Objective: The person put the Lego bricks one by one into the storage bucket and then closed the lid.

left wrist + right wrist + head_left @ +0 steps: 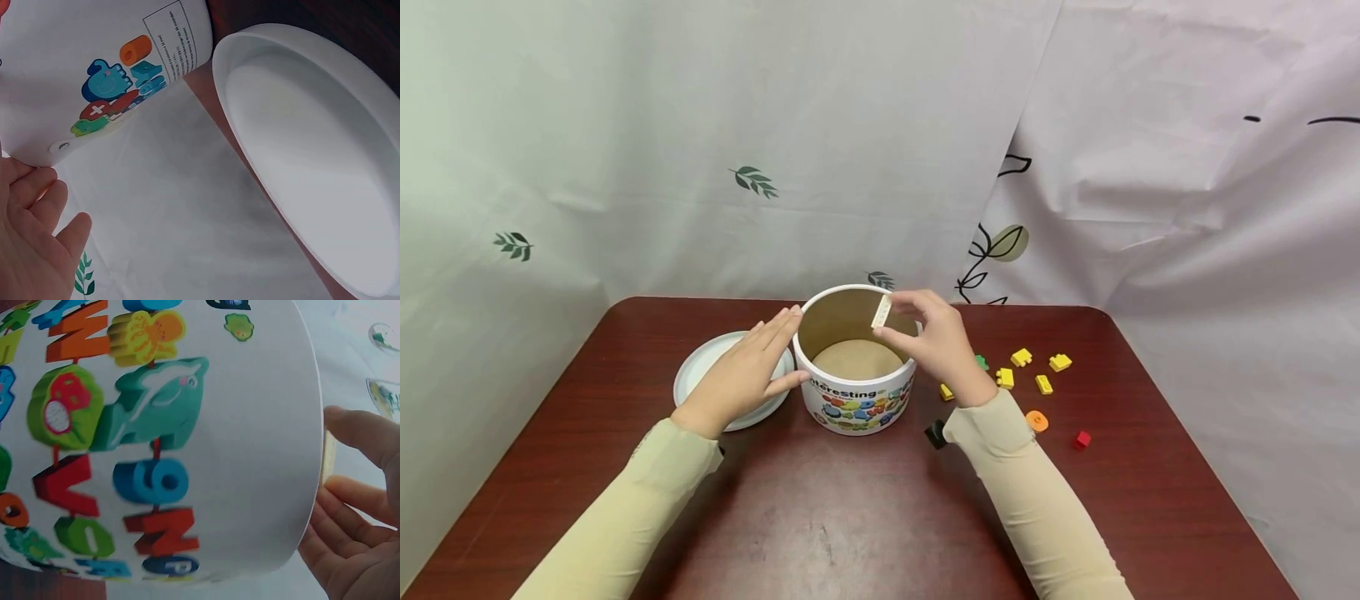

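Observation:
A round white bucket (817, 403) printed with colourful letters and pictures stands uncovered at the middle of the table, its tan bottom visible. Above its right side, my right hand (936, 337) pinches a small pale rectangular block (882, 312) between thumb and fingers. The bucket wall hides most of that block in the right wrist view. With fingers extended, my left hand (737, 379) is at the bucket's left rim. Partly beneath that hand in the head view lies a white round lid (692, 375); the left wrist view shows its raised edge.
To the right lie several yellow bricks (1060, 362), a green piece (981, 362) partly covered by my right hand, an orange ring (1037, 421) and a red brick (1082, 439). A black object (936, 434) sits by my right sleeve. A pale curtain (850, 150) hangs behind the dark red table (850, 517).

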Tool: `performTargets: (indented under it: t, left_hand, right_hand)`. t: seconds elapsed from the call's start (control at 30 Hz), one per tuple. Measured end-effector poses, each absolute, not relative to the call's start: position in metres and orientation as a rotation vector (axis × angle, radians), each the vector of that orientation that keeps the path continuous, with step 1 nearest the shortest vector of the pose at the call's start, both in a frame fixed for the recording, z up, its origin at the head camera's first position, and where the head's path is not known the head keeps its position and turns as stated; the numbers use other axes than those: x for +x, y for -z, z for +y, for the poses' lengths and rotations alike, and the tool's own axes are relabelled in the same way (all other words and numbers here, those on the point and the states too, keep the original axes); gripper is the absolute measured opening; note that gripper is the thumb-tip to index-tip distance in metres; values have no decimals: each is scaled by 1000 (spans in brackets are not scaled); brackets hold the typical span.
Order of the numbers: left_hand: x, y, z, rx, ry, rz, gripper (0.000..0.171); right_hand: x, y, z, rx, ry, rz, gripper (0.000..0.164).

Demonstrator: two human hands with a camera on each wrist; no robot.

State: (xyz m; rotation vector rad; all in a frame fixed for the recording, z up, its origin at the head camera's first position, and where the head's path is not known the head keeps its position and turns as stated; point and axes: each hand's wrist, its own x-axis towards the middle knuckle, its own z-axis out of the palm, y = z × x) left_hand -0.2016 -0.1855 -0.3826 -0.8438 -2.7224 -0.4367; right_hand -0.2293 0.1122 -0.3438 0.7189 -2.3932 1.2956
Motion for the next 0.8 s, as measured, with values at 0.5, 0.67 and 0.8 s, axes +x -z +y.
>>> performTargets:
  t: [0.5,0.67,0.8]
  left_hand:
    - [-203,385,-185,-847,466,-2717,90]
    - [-203,385,-186,-858,456,-2697,89]
    - [-202,384,-186,-863,463,-2686,89]
  right_hand:
    - [-232,349,85,876,-1011,-2532,49]
    - [-230,350,90,885,-988,-2462,41]
    - [-228,350,99,893,-1015,-2417,33]
